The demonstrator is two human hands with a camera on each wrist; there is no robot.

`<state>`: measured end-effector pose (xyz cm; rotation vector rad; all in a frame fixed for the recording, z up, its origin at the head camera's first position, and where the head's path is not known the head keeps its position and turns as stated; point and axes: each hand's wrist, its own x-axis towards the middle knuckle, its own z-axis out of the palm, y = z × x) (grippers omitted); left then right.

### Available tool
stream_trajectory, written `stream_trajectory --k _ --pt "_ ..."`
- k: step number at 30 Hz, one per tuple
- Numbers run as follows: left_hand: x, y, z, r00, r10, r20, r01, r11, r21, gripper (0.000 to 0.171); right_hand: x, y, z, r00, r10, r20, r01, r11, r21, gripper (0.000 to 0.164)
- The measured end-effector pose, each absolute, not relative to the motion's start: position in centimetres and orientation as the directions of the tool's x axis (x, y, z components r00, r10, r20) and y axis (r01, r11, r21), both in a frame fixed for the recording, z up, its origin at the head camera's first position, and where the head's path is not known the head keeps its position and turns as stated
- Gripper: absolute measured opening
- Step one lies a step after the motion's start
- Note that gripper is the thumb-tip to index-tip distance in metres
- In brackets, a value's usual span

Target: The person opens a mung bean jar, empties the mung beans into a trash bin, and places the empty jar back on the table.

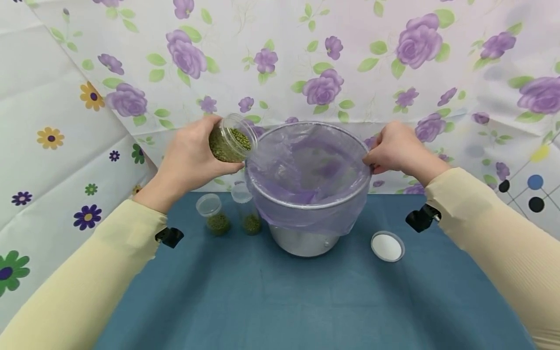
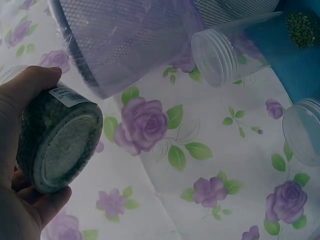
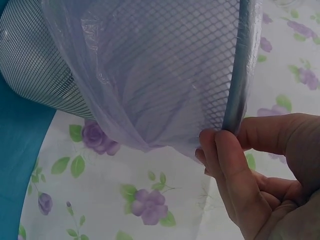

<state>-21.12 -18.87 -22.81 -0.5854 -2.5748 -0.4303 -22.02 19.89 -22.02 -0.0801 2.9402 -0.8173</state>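
My left hand (image 1: 188, 153) grips a clear plastic jar (image 1: 231, 138) of green beans, tilted with its uncovered mouth at the left rim of a mesh wastebasket (image 1: 302, 241). The left wrist view shows the jar's round base (image 2: 70, 150) and a white label, with fingers and thumb wrapped around its side. A thin purple bag (image 1: 306, 218) lines the basket and folds down over its rim. On the opposite side, my right hand (image 1: 395, 150) pinches the basket's bag-covered rim (image 3: 235, 100) between thumb and fingers.
Two clear jars with some green beans in the bottom, a shorter one (image 1: 212, 214) and a taller one (image 1: 247, 209), stand left of the basket. A round dish of white material (image 1: 387, 246) sits at the right on the blue table (image 1: 280, 301). Flowered cloth (image 1: 280, 63) hangs behind.
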Motion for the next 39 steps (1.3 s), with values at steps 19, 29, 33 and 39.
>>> stream_trajectory --k 19,29,33,39 --pt "-21.73 -18.24 -23.18 -0.760 0.407 0.507 0.521 0.848 0.099 0.093 -22.02 19.91 -22.34 -0.995 -0.094 -0.039 -0.059 0.840 -0.539 0.023" --pt "-21.57 -18.33 -23.23 -0.760 0.427 0.490 0.521 0.851 0.065 0.096 -21.98 20.03 -22.39 -0.994 -0.092 -0.055 -0.048 0.842 -0.537 0.021" --pt "-21.55 -18.36 -23.25 -0.749 0.440 0.496 0.527 0.848 0.044 0.096 -21.99 19.97 -22.38 -0.994 -0.088 -0.058 -0.044 0.845 -0.532 0.022" --pt "-21.62 -18.31 -23.26 -0.732 0.465 0.498 0.537 0.843 0.003 0.097 -22.10 20.01 -22.33 -0.995 -0.089 -0.053 -0.047 0.844 -0.535 0.022"
